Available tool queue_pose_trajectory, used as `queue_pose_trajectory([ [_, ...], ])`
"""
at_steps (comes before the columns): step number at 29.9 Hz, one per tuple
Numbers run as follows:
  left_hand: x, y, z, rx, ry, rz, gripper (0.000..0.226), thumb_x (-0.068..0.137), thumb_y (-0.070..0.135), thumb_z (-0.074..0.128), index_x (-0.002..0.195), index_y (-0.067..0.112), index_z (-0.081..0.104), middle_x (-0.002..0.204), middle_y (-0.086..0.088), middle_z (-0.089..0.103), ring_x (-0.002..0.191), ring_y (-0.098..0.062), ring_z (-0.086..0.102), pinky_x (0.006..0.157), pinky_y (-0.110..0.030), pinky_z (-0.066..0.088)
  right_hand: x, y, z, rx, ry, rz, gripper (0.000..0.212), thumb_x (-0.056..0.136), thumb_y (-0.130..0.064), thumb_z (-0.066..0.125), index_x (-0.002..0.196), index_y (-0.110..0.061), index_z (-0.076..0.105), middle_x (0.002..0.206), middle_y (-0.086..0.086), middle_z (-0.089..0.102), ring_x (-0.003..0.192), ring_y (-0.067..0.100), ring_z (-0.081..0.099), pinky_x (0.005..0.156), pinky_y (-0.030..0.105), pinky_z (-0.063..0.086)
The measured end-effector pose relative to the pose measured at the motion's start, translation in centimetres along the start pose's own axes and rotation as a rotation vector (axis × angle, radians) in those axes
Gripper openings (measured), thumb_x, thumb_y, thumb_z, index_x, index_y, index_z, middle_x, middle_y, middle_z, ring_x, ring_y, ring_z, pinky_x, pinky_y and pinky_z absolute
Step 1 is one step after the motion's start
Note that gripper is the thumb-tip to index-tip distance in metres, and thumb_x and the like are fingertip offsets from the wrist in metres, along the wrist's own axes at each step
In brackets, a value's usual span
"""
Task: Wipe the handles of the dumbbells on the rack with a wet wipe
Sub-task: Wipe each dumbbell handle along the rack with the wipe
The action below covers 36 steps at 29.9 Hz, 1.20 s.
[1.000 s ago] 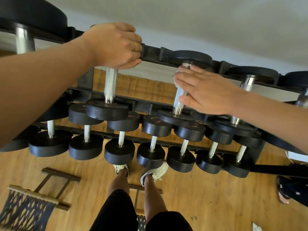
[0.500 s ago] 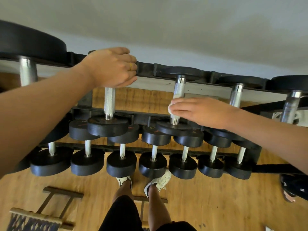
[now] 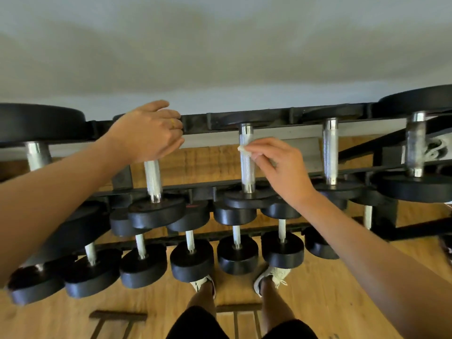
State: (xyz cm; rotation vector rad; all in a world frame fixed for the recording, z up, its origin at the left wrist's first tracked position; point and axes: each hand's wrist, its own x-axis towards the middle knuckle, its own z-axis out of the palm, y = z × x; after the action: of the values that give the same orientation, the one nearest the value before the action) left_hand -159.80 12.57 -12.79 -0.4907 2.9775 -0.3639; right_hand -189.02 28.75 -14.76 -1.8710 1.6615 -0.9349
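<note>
Wall (image 3: 220, 57) of pale grey fills the upper half of the head view, and wooden floor (image 3: 342, 289) lies below. Between them a black rack (image 3: 269, 118) runs across in tiers. It is loaded with dumbbells (image 3: 281, 250) that lie front to back, with round black ends and silver knurled grips.

On the top tier the left hand (image 3: 149, 133) wraps the far part of the left handle (image 3: 152, 177), its fingers (image 3: 171, 140) clenched round the bar. The near part of that bar shows below the fist, down to its black end.

Next along the same tier, the right hand (image 3: 281, 167) reaches the centre handle (image 3: 247, 167). Its thumb and fingertips (image 3: 259, 149) pinch the wet wipe (image 3: 242, 148), and the other fingers are loosely bent behind.

Two pale shoes (image 3: 203, 285) stand on the floor just under the lowest tier.

The wet wipe is a small white wad that lies against the upper part of the centre handle, on its left side. A thin gold ring (image 3: 172, 123) sits on one finger of the left hand.
</note>
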Motion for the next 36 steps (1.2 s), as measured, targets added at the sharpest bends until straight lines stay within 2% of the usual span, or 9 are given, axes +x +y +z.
queue_pose_trajectory([
  [5, 2.2, 4.5, -1.4, -0.103, 0.195, -0.059, 0.032, 0.103, 0.026, 0.051, 0.105, 0.007, 0.076, 0.111, -0.012, 0.074, 0.108, -0.033, 0.069, 0.109, -0.051, 0.043, -0.8, 1.2, -2.7, 0.351, 0.194, 0.308, 0.023, 0.096, -0.009, 0.063, 0.117, -0.012, 0.072, 0.114, -0.001, 0.07, 0.104, 0.007, 0.067, 0.092, 0.027, 0.056],
  [10, 9.2, 9.5, -4.5, -0.125, 0.331, -0.102, 0.028, 0.102, 0.019, 0.055, 0.121, 0.003, 0.069, 0.124, -0.018, 0.068, 0.112, -0.037, 0.064, 0.099, -0.051, 0.049, -2.5, 4.4, -7.4, 0.444, 0.243, 0.378, 0.023, 0.095, -0.009, 0.065, 0.116, -0.013, 0.073, 0.111, -0.006, 0.072, 0.101, 0.008, 0.067, 0.085, 0.02, 0.054],
  [13, 13.6, 10.8, -5.0, -0.074, 0.287, -0.069, 0.036, 0.102, 0.022, 0.053, 0.13, 0.002, 0.063, 0.132, -0.019, 0.063, 0.121, -0.038, 0.059, 0.105, -0.052, 0.044, -3.7, 6.8, -10.6, 0.483, 0.286, 0.393, 0.023, 0.094, -0.008, 0.065, 0.114, -0.017, 0.073, 0.109, -0.006, 0.072, 0.101, 0.01, 0.068, 0.086, 0.021, 0.054],
  [17, 16.5, 10.2, -3.8, 0.011, 0.101, 0.018, 0.044, 0.1, 0.031, 0.052, 0.128, 0.001, 0.066, 0.126, -0.018, 0.068, 0.121, -0.036, 0.061, 0.113, -0.051, 0.04, -4.3, 10.4, -13.6, 0.468, 0.353, 0.447, 0.023, 0.094, -0.011, 0.066, 0.111, -0.025, 0.072, 0.1, -0.007, 0.074, 0.095, 0.011, 0.07, 0.085, 0.026, 0.057],
  [22, 16.7, 10.5, -2.4, 0.128, 0.19, 0.02, 0.041, 0.097, 0.034, 0.065, 0.121, 0.002, 0.073, 0.117, -0.015, 0.074, 0.115, -0.033, 0.068, 0.114, -0.049, 0.041, -3.8, 12.3, -13.6, 0.541, 0.338, 0.502, 0.022, 0.094, -0.011, 0.066, 0.11, -0.026, 0.071, 0.099, -0.007, 0.074, 0.096, 0.009, 0.07, 0.086, 0.025, 0.056],
  [25, 16.6, 10.4, -2.8, 0.099, 0.163, 0.042, 0.043, 0.1, 0.035, 0.056, 0.122, 0.001, 0.072, 0.12, -0.016, 0.073, 0.118, -0.034, 0.067, 0.116, -0.049, 0.038, -2.9, 12.6, -13.0, 0.583, 0.337, 0.514, 0.023, 0.095, -0.01, 0.066, 0.109, -0.026, 0.07, 0.098, -0.011, 0.073, 0.095, 0.005, 0.069, 0.085, 0.02, 0.055],
  [29, 17.4, 8.8, -3.5, 0.089, 0.017, 0.148, 0.051, 0.103, 0.036, 0.039, 0.116, -0.001, 0.072, 0.116, -0.018, 0.072, 0.117, -0.035, 0.066, 0.118, -0.046, 0.034, -2.0, 13.0, -12.5, 0.644, 0.368, 0.56, 0.022, 0.095, -0.007, 0.065, 0.11, -0.022, 0.071, 0.1, -0.013, 0.073, 0.095, 0.0, 0.069, 0.085, 0.016, 0.054],
  [32, 18.6, 8.0, -3.7, 0.129, -0.064, 0.279, 0.053, 0.104, 0.035, 0.033, 0.105, 0.002, 0.075, 0.107, -0.014, 0.073, 0.111, -0.034, 0.066, 0.123, -0.044, 0.023, -1.5, 13.4, -12.4, 0.679, 0.352, 0.582, 0.022, 0.095, -0.009, 0.066, 0.107, -0.026, 0.072, 0.103, -0.011, 0.074, 0.101, 0.003, 0.069, 0.091, 0.022, 0.055],
  [36, 17.5, 7.8, -2.7, 0.123, 0.037, 0.256, 0.042, 0.107, 0.032, 0.044, 0.106, 0.003, 0.075, 0.108, -0.013, 0.074, 0.112, -0.033, 0.068, 0.118, -0.045, 0.036, -1.3, 14.2, -11.7, 0.729, 0.305, 0.639, 0.02, 0.094, -0.01, 0.066, 0.108, -0.022, 0.075, 0.104, -0.006, 0.076, 0.101, 0.007, 0.07, 0.093, 0.032, 0.057],
])
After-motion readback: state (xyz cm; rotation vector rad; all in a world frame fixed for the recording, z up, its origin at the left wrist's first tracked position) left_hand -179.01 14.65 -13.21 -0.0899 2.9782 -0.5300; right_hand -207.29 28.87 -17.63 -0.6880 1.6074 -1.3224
